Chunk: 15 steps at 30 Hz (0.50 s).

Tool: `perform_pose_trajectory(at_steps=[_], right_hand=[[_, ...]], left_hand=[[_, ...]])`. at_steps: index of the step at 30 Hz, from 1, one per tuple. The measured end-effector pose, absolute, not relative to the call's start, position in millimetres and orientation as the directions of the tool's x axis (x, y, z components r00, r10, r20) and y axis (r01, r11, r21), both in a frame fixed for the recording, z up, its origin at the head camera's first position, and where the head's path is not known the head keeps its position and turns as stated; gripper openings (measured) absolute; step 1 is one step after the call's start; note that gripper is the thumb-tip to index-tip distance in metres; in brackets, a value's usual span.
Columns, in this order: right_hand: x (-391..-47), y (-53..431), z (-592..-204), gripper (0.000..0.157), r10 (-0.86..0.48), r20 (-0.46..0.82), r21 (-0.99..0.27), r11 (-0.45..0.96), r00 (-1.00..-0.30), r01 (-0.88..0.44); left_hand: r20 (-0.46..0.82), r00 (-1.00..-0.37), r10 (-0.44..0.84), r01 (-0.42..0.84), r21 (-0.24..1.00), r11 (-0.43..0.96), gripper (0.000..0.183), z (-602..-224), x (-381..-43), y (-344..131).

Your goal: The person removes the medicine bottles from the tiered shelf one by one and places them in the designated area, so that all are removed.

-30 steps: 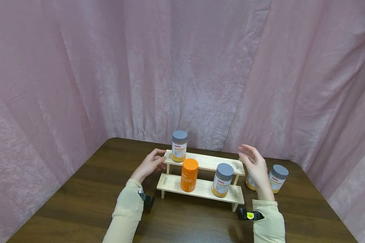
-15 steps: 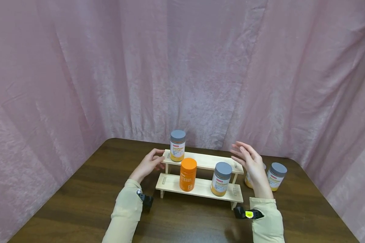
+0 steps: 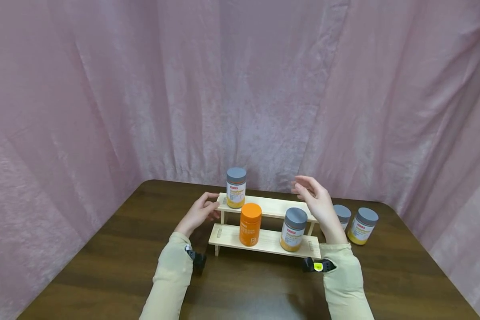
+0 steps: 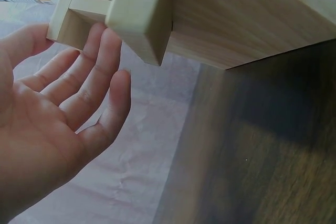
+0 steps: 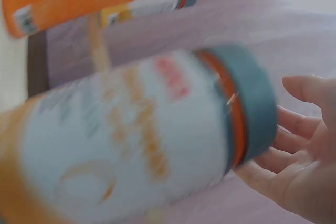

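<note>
A two-step wooden display rack (image 3: pixel 272 207) stands on the table. My left hand (image 3: pixel 197 214) holds the left end of its upper step; in the left wrist view the thumb (image 4: pixel 31 43) lies at the board's edge and fingertips reach its underside. My right hand (image 3: pixel 317 201), fingers loosely bent and holding nothing, hovers over the upper step's right end, which it partly hides. On the upper step, at the left, stands a grey-lidded supplement jar (image 3: pixel 236 191). The lower step bears an orange jar (image 3: pixel 250 226) and another grey-lidded jar (image 3: pixel 293 233), blurred and large in the right wrist view.
To the right of the rack, two more grey-lidded jars stand on the dark wooden table (image 3: pixel 116 249): one (image 3: pixel 362 229) in full sight, the other (image 3: pixel 342 212) partly behind my right forearm. A pink curtain (image 3: pixel 240 98) hangs behind the table.
My right hand has moved left, from beside the rack's right end to over the upper step. The left hand stays at the rack's left end. The jars keep their places.
</note>
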State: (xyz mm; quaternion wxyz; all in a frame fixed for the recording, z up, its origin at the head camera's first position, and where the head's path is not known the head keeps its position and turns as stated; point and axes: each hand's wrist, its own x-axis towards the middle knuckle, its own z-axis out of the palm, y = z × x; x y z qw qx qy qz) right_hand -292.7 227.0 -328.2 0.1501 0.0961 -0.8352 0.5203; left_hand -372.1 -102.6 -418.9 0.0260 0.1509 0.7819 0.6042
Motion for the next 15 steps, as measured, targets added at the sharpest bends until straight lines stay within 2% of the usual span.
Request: perform_pose_trajectory(at_steps=[5,15], right_hand=[[-295.8,212.7,-315.1,0.044,-0.055,0.351,-0.830,0.443,-0.935,-0.338],[-301.9,179.6,-316.7,0.041,-0.122,0.292,-0.859,0.402,-0.949,-0.316]], left_hand=[[0.147,-0.949,0.277,0.207,0.957,0.204,0.039,-416.9,-373.4,-101.7],[0.149,-0.948,0.280,0.205,0.961,0.184,0.039,-421.7,-378.5,-98.3]])
